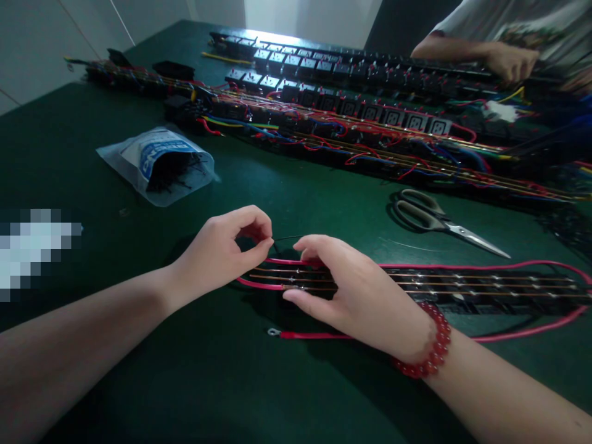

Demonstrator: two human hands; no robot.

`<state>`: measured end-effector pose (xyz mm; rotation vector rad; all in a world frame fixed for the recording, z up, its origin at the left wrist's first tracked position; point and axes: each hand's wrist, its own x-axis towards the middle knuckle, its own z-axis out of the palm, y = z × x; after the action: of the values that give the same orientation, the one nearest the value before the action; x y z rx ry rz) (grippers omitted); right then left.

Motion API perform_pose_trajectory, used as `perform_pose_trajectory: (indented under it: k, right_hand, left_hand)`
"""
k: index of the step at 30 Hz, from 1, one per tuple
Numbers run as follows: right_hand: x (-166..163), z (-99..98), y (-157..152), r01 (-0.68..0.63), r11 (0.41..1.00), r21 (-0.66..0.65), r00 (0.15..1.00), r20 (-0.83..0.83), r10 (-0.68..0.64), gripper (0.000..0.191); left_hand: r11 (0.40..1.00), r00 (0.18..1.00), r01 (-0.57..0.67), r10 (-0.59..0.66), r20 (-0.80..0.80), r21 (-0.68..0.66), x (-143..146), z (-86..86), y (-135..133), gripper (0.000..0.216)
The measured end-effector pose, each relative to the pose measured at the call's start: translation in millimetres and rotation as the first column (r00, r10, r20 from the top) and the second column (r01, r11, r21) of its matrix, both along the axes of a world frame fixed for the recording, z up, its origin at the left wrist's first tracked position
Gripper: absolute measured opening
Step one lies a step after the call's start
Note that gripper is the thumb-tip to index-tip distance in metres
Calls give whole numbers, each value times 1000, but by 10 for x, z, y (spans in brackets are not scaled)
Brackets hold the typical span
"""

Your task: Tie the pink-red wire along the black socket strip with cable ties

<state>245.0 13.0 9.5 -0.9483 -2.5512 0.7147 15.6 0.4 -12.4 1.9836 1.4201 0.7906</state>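
Black socket strip (462,287), unhoused, with thin copper bars along its top; long axis left to right across the near part of the table (287,197); left end under the person's hands, right end running off the right edge of the view.

Red wire (531,266): looped round the strip, following both long sides; one free end lies on the near side, pointing left, tipped with a ring terminal (274,332).

Right hand (361,296): laid palm down over the strip's left end, fingers loosely spread and uncurled, thumb at the far run of red wire, fingertips at the near run; gripping nothing; red bead bracelet (430,351) on the wrist.

Left hand (222,253): just left of the strip's end, thumb and forefinger pinched together on a thin black strand (289,238) that arcs right toward the right thumb.

Scissors (439,222): flat on the table beyond the strip, blades pointing right.

Plastic bag (161,163): far left, holding thin black pieces.

Wired socket strips (370,123): several, ranked along the far side; a co-worker's hand (509,61) rests on one at top right.
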Motion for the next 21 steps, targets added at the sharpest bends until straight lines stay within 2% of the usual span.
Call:
perform_pose_trajectory:
  k: [2, 4, 8, 11, 14, 18, 19, 21]
  right_hand:
    - [2, -8, 2, 32, 999, -21, 998, -50, -33, 43]
    - [-1, -30, -2, 51, 999, 10, 995, -92, -50, 39]
    - [-10, -76, -31, 50, 976, 211, 995, -94, -30, 27]
    - [0, -89, -49, -22, 926, 377, 997, -64, 50, 21]
    - [18, -92, -48, -74, 872, 485, 995, -25, 98, 19]
    - [13, -108, -32, -86, 851, 519, 995, -6, 104, 17]
    - [6, -111, -28, -70, 860, 506, 996, -14, 89, 18]
    - [-7, -113, -20, -15, 893, 450, 998, -41, 38, 17]
  left_hand:
    - [1000, 999, 22, -22, 27, 18, 3, 9, -15, 7]
    - [997, 998, 55, -57, 25, 52, 17, 23, -37, 8]
    - [978, 991, 134, -136, 4, 158, 70, 53, -92, 7]
    - [955, 982, 182, -189, 10, 233, 108, 72, -126, 5]
    - [937, 974, 219, -225, -7, 272, 136, 90, -148, 6]
    - [927, 967, 253, -251, -44, 278, 154, 88, -153, 5]
    - [927, 969, 249, -238, -70, 279, 152, 78, -149, 3]
    - [932, 969, 227, -189, -156, 283, 138, 48, -133, 17]
